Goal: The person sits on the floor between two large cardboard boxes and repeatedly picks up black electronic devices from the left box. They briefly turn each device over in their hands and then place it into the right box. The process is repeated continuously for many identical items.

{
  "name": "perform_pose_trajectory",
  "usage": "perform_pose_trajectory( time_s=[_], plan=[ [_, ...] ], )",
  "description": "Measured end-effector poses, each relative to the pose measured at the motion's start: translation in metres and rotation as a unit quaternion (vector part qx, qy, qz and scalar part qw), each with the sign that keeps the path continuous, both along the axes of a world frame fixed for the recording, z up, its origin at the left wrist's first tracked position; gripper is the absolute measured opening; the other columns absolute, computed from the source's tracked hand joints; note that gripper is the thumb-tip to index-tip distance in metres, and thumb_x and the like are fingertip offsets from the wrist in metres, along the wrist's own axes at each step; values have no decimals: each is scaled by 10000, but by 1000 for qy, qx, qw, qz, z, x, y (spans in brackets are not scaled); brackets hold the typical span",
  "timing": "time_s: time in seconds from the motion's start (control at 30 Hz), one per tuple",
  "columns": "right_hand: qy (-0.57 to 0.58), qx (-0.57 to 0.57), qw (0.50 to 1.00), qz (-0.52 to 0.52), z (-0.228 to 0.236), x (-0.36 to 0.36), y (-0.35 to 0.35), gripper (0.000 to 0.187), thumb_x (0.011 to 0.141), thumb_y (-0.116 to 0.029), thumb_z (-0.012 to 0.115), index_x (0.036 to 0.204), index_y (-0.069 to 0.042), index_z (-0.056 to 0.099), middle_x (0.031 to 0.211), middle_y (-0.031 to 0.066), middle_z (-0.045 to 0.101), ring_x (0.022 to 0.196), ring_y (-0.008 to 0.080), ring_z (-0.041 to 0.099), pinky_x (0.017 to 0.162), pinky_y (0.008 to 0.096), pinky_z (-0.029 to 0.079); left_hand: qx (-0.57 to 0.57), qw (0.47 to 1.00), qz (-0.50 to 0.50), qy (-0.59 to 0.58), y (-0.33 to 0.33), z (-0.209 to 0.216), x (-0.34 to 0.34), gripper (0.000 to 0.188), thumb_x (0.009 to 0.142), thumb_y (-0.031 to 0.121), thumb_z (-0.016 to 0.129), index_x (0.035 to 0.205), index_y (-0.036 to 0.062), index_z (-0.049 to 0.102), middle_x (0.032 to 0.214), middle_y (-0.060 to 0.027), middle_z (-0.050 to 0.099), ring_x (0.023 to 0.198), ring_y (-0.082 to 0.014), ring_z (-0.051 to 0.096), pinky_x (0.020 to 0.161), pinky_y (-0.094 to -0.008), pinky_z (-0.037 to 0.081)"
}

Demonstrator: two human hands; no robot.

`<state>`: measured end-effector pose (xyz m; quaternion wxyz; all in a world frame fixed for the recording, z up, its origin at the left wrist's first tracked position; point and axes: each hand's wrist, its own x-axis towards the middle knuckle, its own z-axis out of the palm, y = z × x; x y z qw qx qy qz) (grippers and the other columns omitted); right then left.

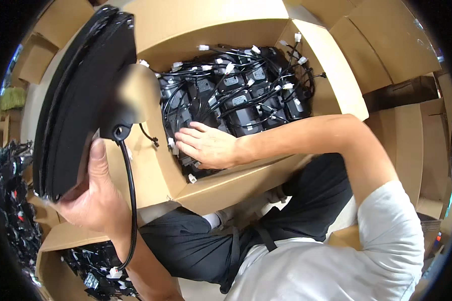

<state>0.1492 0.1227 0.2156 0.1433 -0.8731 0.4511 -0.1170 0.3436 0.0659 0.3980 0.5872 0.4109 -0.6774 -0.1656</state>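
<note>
My left hand [98,198] is raised at the left, closed round the lower end of a long black curved housing [78,100]. Thumb and palm press against it. From a ring-shaped fitting on the housing a black cable [133,200] hangs down past my wrist, ending in a white plug [114,272]. My right hand [209,146] reaches into an open cardboard box [331,65]. Its fingers are stretched out over several black boxy units [241,100] with tangled black cables and white plugs. Part of the housing is blurred.
Below left stands another carton [50,246] holding black parts and plugs. A heap of black parts [15,195] lies at the far left. More cardboard boxes [386,40] stand at the right and back. My legs [186,246] are just in front of the open box.
</note>
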Motion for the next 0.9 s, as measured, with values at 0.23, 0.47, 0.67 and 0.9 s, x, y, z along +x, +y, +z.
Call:
perform_pose_trajectory(
  time_s=[0.23,0.47,0.67,0.9],
  plan=[
    [122,-135,981,-66,-68,36,-18,576,896,-208,606,1418,16,506,1504,196,481,1414,333,435,1115,553,389,10,996,-48,80,9,-11,12,646,805,2,869,1346,-62,521,1251,-193,667,1126,-251,662,1020,-367,531],
    [-58,116,990,-61,-26,-8,-15,680,943,-428,668,1413,34,498,1319,197,632,1191,380,620,973,510,513,14,990,-97,100,27,-15,-2,778,792,-58,842,1451,-38,429,1355,-195,581,1218,-275,616,1082,-416,490],
    [-531,612,582,-64,180,-88,-2,1033,928,-851,275,1396,39,509,1070,238,727,861,324,753,707,404,645,-249,937,-191,-156,52,-18,15,511,880,1,721,1325,-20,471,1357,-235,553,1225,-440,574,1044,-540,497],
    [-452,362,778,-243,275,-109,74,489,936,-295,737,1299,11,619,1126,124,720,969,180,711,791,323,618,-321,887,-190,-273,45,-8,-21,394,908,15,688,1278,3,555,1402,-219,542,1279,-400,559,1056,-494,508]
  ],
)
